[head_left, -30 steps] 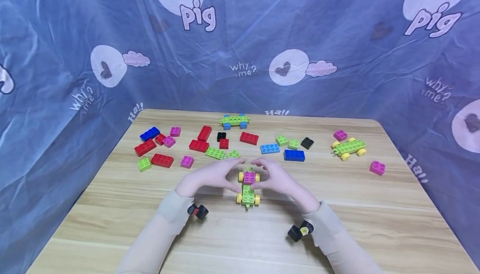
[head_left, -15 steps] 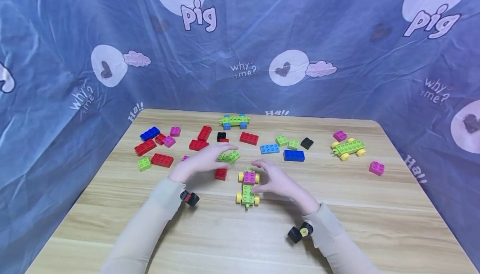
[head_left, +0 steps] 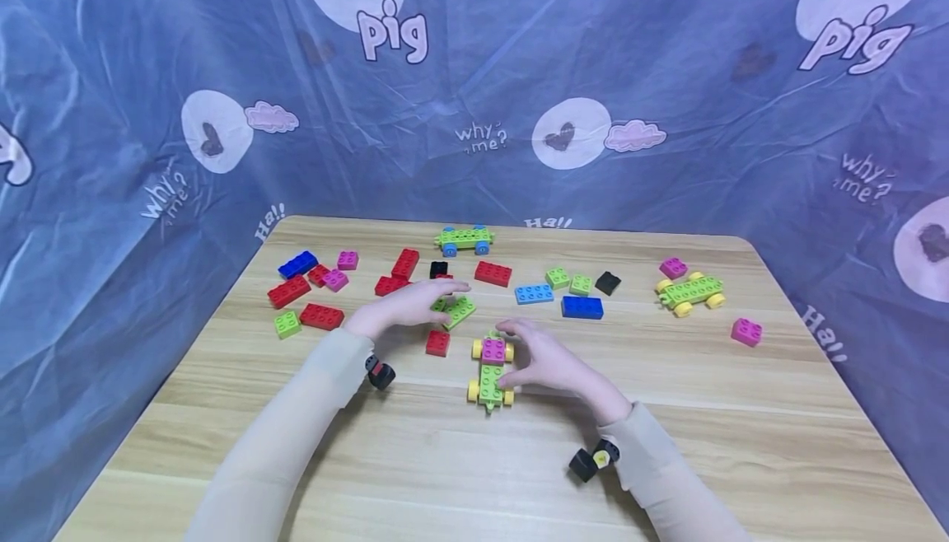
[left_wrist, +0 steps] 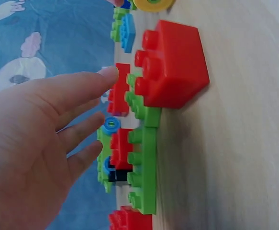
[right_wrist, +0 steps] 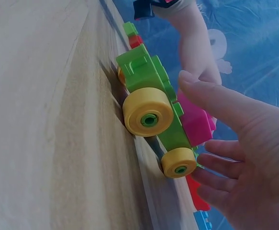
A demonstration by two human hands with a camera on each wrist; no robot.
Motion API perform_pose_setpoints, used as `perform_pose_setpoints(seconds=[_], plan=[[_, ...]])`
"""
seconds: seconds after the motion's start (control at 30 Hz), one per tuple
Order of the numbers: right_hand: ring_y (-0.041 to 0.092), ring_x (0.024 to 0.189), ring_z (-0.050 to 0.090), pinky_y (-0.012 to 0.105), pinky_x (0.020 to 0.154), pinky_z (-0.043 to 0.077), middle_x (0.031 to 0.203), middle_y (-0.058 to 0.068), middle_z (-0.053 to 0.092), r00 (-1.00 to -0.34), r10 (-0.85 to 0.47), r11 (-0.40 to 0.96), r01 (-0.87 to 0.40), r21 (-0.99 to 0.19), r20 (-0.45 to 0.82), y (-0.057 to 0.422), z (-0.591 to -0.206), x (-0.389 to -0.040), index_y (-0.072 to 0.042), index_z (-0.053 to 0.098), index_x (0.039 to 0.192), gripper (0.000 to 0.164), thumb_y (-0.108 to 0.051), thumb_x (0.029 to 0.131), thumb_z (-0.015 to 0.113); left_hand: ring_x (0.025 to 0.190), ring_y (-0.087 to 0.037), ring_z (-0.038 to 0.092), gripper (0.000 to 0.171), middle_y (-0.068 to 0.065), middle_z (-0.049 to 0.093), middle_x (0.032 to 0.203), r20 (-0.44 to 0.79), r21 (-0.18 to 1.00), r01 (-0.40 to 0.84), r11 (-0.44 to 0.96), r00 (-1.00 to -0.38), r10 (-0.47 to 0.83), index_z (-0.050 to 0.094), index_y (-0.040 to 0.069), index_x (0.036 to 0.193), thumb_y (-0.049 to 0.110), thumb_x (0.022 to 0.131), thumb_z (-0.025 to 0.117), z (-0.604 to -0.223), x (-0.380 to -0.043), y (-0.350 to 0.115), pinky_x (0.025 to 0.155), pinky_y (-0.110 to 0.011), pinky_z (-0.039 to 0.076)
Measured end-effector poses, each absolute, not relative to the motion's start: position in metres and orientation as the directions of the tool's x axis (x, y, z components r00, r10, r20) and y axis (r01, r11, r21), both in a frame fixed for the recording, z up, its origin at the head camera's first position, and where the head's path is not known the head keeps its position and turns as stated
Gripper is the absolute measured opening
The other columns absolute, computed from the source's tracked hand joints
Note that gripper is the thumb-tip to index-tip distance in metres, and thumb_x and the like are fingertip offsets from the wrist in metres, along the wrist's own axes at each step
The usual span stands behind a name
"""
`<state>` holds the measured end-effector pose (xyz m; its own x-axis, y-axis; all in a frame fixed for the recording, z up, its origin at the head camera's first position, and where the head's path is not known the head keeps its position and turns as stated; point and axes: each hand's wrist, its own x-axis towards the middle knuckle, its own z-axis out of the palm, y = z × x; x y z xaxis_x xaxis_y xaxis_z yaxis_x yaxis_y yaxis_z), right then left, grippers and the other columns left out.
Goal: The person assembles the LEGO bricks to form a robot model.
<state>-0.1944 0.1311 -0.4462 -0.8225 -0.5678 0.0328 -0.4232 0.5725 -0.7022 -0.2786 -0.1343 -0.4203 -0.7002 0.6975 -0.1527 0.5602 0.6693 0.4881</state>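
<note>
Near the table's middle stands a lime-green toy car base (head_left: 490, 383) on yellow wheels, a pink brick (head_left: 493, 350) fitted on its far end. My right hand (head_left: 549, 357) is beside it on the right, thumb and fingers spread and curved, gripping nothing; contact with the base cannot be told. My left hand (head_left: 404, 307) hovers over the bricks left of the car, fingers extended and holding nothing. Close by lie a small red brick (head_left: 437, 343) and green bricks (head_left: 458, 311). In the left wrist view the red brick (left_wrist: 182, 67) stands apart from the fingers.
Several red, pink, blue and green bricks lie to the left, among them a red brick (head_left: 322, 316). A car base with blue wheels (head_left: 464, 240) is at the back. Rightward are a blue brick (head_left: 582, 307), another yellow-wheeled base (head_left: 691, 292) and a pink brick (head_left: 746, 331).
My left hand has left the car's side and moved left and away over the green bricks. The small red brick beside the car has come into sight. My right hand stays nearly still.
</note>
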Motion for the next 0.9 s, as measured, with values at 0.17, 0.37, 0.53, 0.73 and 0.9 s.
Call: perform_pose_setpoints(seconds=[0.17, 0.37, 0.53, 0.73, 0.9], plan=[[0.036, 0.133, 0.041, 0.054, 0.112, 0.030, 0.145, 0.019, 0.043, -0.827, -0.562, 0.577, -0.402, -0.711, 0.012, 0.130, -0.444, -0.192, 0.000, 0.043, 0.140, 0.094, -0.036, 0.065, 0.086, 0.130, -0.027, 0.049, 0.061, -0.010, 0.041, 0.151, -0.159, 0.487, 0.585, 0.649, -0.671, 0.724, 0.040, 0.008, 0.146, 0.010, 0.091, 0.066, -0.425, -0.284, -0.135, 0.110, -0.044, 0.037], [0.037, 0.135, 0.038, 0.054, 0.112, 0.028, 0.146, 0.020, 0.040, -0.818, -0.576, 0.574, -0.411, -0.708, 0.008, 0.131, -0.448, -0.192, 0.001, 0.042, 0.141, 0.097, -0.038, 0.065, 0.086, 0.132, -0.027, 0.046, 0.064, -0.011, 0.042, 0.150, -0.171, 0.481, 0.597, 0.642, -0.654, 0.737, 0.040, 0.007, 0.146, 0.005, 0.088, 0.068, -0.427, -0.288, -0.136, 0.110, -0.043, 0.037], [0.038, 0.134, 0.039, 0.053, 0.112, 0.029, 0.145, 0.021, 0.040, -0.807, -0.590, 0.572, -0.417, -0.707, -0.001, 0.133, -0.451, -0.192, 0.003, 0.041, 0.141, 0.097, -0.038, 0.065, 0.086, 0.139, -0.027, 0.037, 0.066, -0.010, 0.039, 0.152, -0.194, 0.416, 0.630, 0.655, -0.642, 0.741, 0.040, 0.009, 0.146, 0.004, 0.087, 0.068, -0.428, -0.290, -0.134, 0.113, -0.042, 0.033], [0.037, 0.133, 0.041, 0.052, 0.112, 0.030, 0.144, 0.020, 0.042, -0.797, -0.604, 0.572, -0.424, -0.702, -0.011, 0.133, -0.452, -0.193, 0.002, 0.041, 0.141, 0.097, -0.038, 0.065, 0.086, 0.142, -0.027, 0.033, 0.068, -0.008, 0.037, 0.153, -0.213, 0.411, 0.629, 0.660, -0.638, 0.740, 0.039, 0.010, 0.147, 0.000, 0.086, 0.068, -0.429, -0.290, -0.132, 0.115, -0.042, 0.031], [0.038, 0.131, 0.043, 0.053, 0.111, 0.032, 0.142, 0.021, 0.043, -0.789, -0.614, 0.571, -0.442, -0.692, -0.002, 0.133, -0.454, -0.194, 0.004, 0.041, 0.140, 0.098, -0.038, 0.064, 0.087, 0.142, -0.027, 0.033, 0.071, -0.009, 0.037, 0.153, -0.225, 0.412, 0.634, 0.655, -0.625, 0.747, 0.039, 0.009, 0.147, -0.003, 0.085, 0.068, -0.429, -0.291, -0.130, 0.115, -0.042, 0.031]])
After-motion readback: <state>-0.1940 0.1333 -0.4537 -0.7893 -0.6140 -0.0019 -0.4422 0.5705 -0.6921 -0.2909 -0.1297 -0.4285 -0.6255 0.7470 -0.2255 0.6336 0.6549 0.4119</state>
